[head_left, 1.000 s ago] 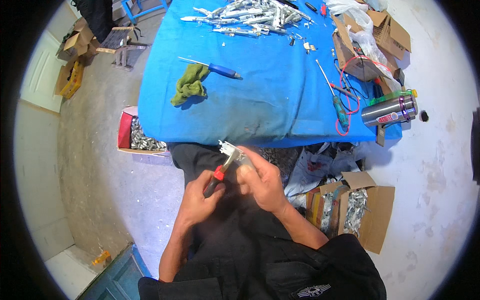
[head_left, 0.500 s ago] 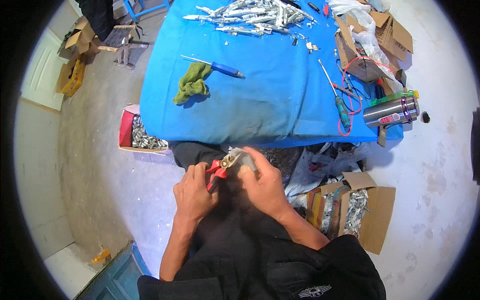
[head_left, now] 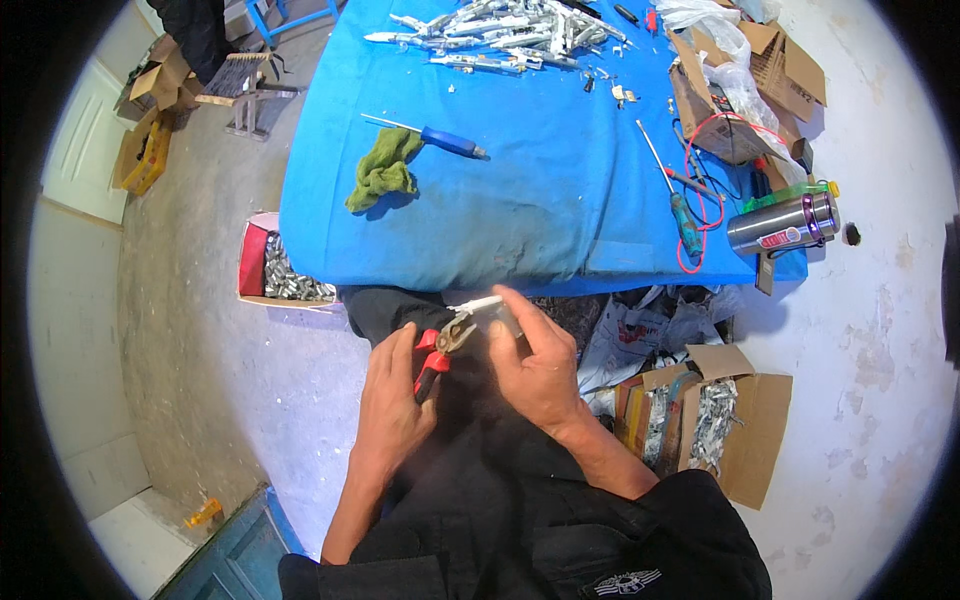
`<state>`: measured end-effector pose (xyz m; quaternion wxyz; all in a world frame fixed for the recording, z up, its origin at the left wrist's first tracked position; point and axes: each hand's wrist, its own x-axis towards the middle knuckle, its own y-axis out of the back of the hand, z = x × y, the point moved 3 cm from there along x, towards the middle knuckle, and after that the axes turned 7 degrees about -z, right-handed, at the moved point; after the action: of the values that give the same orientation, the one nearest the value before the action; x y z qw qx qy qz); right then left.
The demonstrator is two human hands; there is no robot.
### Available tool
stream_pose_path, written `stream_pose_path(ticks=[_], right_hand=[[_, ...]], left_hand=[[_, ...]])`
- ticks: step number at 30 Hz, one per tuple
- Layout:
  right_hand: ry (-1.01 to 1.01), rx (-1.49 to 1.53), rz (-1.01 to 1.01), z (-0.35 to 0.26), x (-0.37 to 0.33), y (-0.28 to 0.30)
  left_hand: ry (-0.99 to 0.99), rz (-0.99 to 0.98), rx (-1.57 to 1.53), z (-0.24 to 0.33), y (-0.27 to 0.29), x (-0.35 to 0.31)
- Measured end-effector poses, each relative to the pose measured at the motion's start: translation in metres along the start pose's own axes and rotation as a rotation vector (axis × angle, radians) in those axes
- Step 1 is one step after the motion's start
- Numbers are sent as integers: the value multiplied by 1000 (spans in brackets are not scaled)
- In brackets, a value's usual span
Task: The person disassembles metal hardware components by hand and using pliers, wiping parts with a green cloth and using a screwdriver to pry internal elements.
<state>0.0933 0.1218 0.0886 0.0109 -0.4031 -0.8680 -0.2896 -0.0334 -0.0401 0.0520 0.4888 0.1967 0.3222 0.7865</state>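
My left hand (head_left: 392, 385) is closed around pliers (head_left: 433, 368) with red and black handles. Their metal jaws look parted and point up toward my right hand (head_left: 538, 372). Between the fingers of that hand is a slim white piece (head_left: 478, 306), with a ragged left end just above the jaws. Its exact kind cannot be made out, and part of it is hidden by my fingers. Both hands are over my lap, just in front of the table edge. On the blue-covered table (head_left: 520, 215) lie a blue screwdriver (head_left: 453, 141) and a green cloth (head_left: 384, 172).
A heap of slim white parts (head_left: 535, 38) covers the table's far side. To the right are a teal screwdriver (head_left: 686, 224), red wire and a steel flask (head_left: 783, 224). A box of metal cylinders (head_left: 258, 262) stands at left; cardboard boxes (head_left: 762, 425) of scrap sit lower right.
The white piece has turned and shows more plainly as a thin stick. The plier jaws have dropped slightly away from it and look wider apart. My right index finger has shifted along it.
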Motion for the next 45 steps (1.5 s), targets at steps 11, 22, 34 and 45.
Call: stream_pose_path(ticks=[11,22,34,45], right_hand=[[6,12,28,-1,1,9],[-6,46,18,-3,-4,5],[-147,430,-28,21,-13,-7],[-94,368,-104,21,-11,-7]], left_hand=[[210,-275,-374,21,26,-15],[351,-409,-733,11,-5,-13],[251,-446,-688,13,-3,-11],[362,-388,-717,9,-1,-13]])
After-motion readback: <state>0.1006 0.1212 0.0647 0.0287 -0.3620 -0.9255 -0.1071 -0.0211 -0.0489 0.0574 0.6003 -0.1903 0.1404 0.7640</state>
